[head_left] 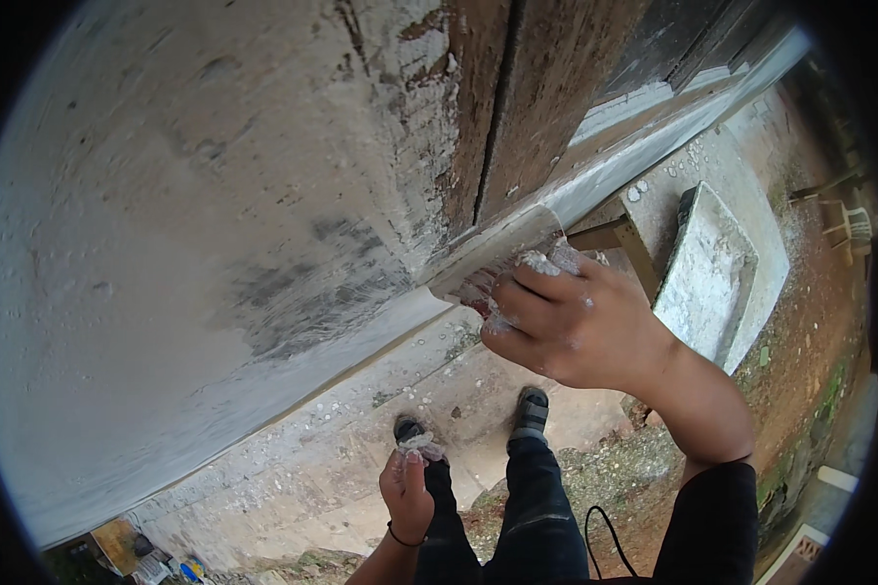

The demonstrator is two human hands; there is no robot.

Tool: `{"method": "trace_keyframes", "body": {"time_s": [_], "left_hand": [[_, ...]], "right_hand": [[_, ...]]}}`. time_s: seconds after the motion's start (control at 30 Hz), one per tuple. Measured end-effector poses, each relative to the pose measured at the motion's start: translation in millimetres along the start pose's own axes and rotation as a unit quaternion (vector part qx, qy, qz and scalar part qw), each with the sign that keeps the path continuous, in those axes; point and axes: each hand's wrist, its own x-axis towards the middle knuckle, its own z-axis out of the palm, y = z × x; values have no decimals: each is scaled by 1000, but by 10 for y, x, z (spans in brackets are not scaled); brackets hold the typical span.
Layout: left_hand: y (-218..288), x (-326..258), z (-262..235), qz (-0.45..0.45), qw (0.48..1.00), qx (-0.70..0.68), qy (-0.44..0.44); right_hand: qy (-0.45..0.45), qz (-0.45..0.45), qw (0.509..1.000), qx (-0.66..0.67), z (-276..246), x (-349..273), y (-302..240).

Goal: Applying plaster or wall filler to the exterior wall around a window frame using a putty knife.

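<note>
My right hand [580, 317], its fingers smeared with white paste, grips a thin, flat scraper blade [493, 255]. The blade lies against the lower edge of the whitish wall, below the worn wooden boards, and reddish finger shapes show on its surface. Lower down, in front of my legs, my left hand [407, 497] is closed with thumb and fingers pinching a whitish, crumpled lump [421, 448]. Whether the lump is paste or a rag I cannot tell. The wall [166, 195] has a dark grey scuffed patch [327, 283] left of the blade.
A white-crusted tray [707, 283] stands at the right, beside a wooden piece [624, 239]. Brown boards [546, 88] rise above the ledge. My feet stand on a spattered concrete strip [341, 458]. A pale chair [849, 226] is far right; a dark cable [610, 536] hangs near my leg.
</note>
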Motion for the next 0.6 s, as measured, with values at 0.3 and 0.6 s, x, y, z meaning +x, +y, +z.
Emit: {"method": "trace_keyframes", "body": {"time_s": [0.3, 0.6], "left_hand": [[-31, -5, 10, -20, 1000, 10, 6], [-69, 23, 84, -27, 1000, 8, 2]], "right_hand": [[59, 7, 998, -4, -35, -158, 90], [46, 13, 999, -22, 32, -27, 147]]}}
